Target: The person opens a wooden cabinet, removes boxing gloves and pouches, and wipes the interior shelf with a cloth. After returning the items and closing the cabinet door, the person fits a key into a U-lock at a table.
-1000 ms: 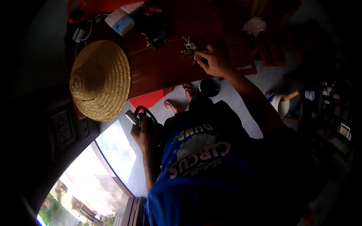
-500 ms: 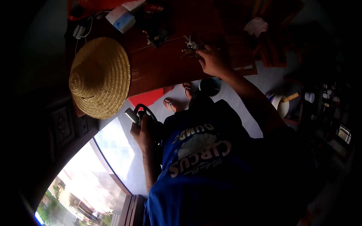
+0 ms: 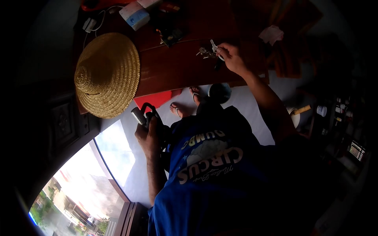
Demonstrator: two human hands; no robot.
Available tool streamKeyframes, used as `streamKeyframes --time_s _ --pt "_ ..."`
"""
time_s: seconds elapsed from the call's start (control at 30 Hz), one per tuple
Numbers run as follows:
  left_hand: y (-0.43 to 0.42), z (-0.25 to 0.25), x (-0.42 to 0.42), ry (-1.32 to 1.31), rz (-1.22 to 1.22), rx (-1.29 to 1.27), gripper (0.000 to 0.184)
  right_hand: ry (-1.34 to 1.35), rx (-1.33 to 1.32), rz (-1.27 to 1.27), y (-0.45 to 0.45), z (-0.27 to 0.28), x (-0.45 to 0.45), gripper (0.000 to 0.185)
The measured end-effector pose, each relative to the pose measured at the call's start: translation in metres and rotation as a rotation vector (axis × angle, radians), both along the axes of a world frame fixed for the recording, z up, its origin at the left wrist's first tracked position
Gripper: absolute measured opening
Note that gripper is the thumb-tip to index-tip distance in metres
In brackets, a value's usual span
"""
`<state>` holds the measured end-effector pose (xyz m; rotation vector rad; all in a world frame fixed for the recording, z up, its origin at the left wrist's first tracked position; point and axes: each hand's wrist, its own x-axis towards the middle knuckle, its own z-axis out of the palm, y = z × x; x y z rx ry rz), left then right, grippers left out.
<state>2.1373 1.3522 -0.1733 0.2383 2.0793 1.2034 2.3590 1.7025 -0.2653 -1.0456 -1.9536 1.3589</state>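
My left hand [image 3: 146,137] is closed around a dark looped object with a silver cylindrical part [image 3: 138,116], held low beside the table's front edge. Over the wooden table [image 3: 173,67], my right hand [image 3: 232,58] pinches a silver key [image 3: 214,45] between thumb and fingers, its shaft pointing up and away. Other keys [image 3: 204,52] of a bunch are just left of those fingertips. Whether they hang or lie on the wood, I cannot tell.
A woven conical hat [image 3: 108,74] covers the table's left end. Behind it are a tissue box [image 3: 134,15], a white plug with cable [image 3: 89,25] and small dark items [image 3: 171,37]. Pink cloth [image 3: 271,34] lies right. Below are a red object [image 3: 155,99], my feet and a bucket [image 3: 219,92].
My right hand has gone from reaching at the key bunch to holding one key raised. My left hand has barely moved and keeps the dark object. The view has shifted slightly.
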Motion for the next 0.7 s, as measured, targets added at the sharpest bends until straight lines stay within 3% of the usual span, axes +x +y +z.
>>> streamKeyframes --time_s 0.17,0.3,0.4,0.6,0.7 --pt "0.004 0.014 -0.002 0.042 -0.069 0.032 0.038 0.101 -0.221 0.108 0.000 0.052 -0.010 0.020" --pt "0.011 0.027 -0.001 0.035 -0.067 0.080 0.040 0.025 -0.134 0.210 -0.005 0.076 -0.024 0.021" --pt "0.012 0.033 0.000 0.046 -0.080 0.118 0.040 0.169 -0.045 0.278 -0.017 0.095 -0.038 0.021" --pt "0.019 0.046 0.003 0.158 -0.119 0.180 0.039 0.323 -0.120 0.506 -0.038 0.131 -0.071 0.016" --pt "0.027 0.068 0.008 0.091 -0.126 0.236 0.027 0.216 -0.039 0.595 -0.054 0.161 -0.084 0.012"
